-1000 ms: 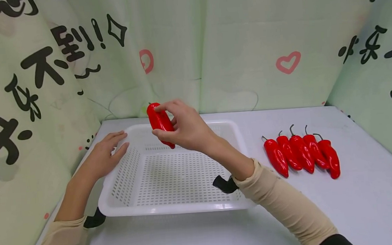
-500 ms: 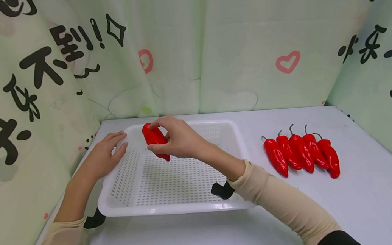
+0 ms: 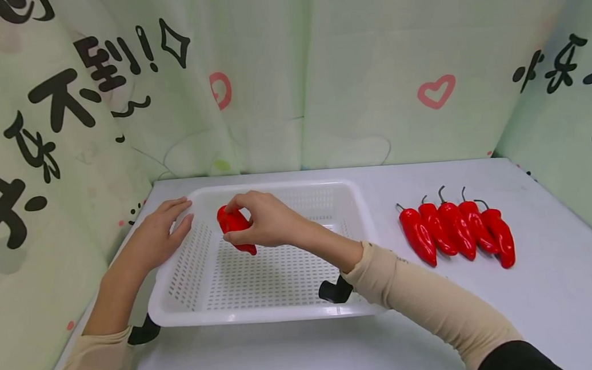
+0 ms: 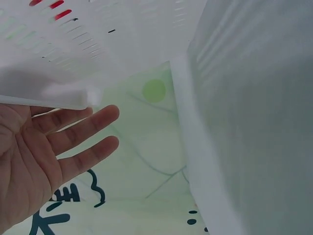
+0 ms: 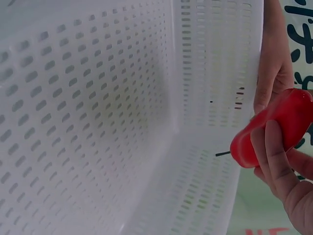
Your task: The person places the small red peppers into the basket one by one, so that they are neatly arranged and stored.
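Observation:
My right hand (image 3: 267, 220) pinches a red pepper (image 3: 236, 229) between thumb and fingers over the left part of a white perforated basket (image 3: 284, 313). In the right wrist view the pepper (image 5: 279, 127) shows a dark stem pointing toward the basket wall (image 5: 215, 73), with my right fingers (image 5: 276, 156) around its middle. My left hand (image 3: 152, 238) rests on the basket's left rim, its fingers extended. From the left wrist view, the fingers of my left hand (image 4: 44, 147) are straight beside the basket's rim (image 4: 44, 102).
Several red peppers (image 3: 454, 228) lie side by side on the white table (image 3: 555, 281), right of the basket, stems toward the back. A pale green curtain (image 3: 361, 88) with black lettering and hearts surrounds the table at the back and sides.
My right hand has lowered the pepper from above the basket's back rim toward its inside, moving slightly left. My left hand has stayed at the rim.

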`<action>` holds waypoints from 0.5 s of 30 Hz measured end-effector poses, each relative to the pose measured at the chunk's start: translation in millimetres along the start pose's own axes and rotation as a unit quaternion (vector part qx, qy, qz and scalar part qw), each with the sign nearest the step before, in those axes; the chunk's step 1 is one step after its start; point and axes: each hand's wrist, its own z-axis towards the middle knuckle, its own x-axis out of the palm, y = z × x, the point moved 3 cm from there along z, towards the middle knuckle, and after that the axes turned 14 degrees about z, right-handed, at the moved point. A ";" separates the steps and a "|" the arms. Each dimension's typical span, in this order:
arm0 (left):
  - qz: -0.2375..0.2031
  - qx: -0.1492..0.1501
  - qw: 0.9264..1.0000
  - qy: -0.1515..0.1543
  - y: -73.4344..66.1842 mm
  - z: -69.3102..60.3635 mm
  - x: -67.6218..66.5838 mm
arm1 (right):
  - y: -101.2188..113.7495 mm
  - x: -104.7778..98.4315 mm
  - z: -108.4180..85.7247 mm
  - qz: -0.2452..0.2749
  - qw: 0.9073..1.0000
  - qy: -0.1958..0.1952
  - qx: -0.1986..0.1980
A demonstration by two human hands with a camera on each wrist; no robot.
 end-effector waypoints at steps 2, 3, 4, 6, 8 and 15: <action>0.004 -0.002 1.000 0.007 -0.5 -0.5 -0.2 | -1.4 -0.1 0.5 -0.009 1.000 0.000 0.005; 0.007 -0.002 1.000 0.011 -0.7 -0.5 -0.5 | -2.0 -0.3 0.6 -0.015 1.000 -0.001 0.008; 0.010 -0.004 1.000 0.017 -1.0 -0.7 -0.9 | -2.7 -0.6 0.8 -0.020 1.000 -0.002 0.012; 0.017 -0.007 0.999 0.029 -1.7 -0.5 -1.5 | -4.2 -1.3 1.2 -0.028 0.999 -0.005 0.020; 0.022 -0.008 0.999 0.035 -2.0 -0.2 -1.9 | -5.4 -1.4 2.0 -0.038 0.999 -0.004 0.026; 0.026 -0.011 0.999 0.046 -2.2 -0.9 -1.3 | -7.2 3.0 2.3 -0.036 0.998 0.020 0.052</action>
